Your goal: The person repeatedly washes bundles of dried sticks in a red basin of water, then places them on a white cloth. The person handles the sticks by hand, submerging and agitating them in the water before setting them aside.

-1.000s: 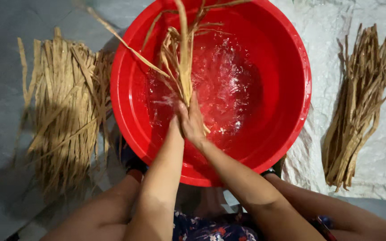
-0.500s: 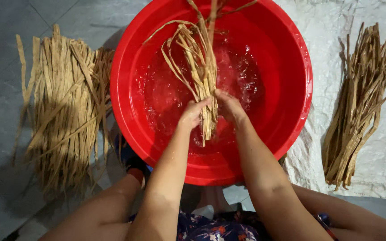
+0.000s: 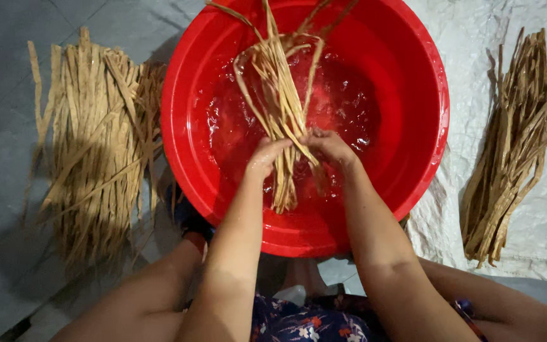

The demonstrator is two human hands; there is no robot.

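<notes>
Both the left hand [image 3: 267, 155] and right hand [image 3: 329, 147] clench a bundle of wet fibre strips [image 3: 280, 95] over the water-filled red basin [image 3: 185, 114] on the floor.

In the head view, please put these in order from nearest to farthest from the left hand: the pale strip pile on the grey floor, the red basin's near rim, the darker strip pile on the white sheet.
Measured from the left hand:
1. Red basin's near rim, just below the hand.
2. Pale strip pile, out to its left on the grey floor.
3. Darker strip pile, far right on the white sheet.
</notes>
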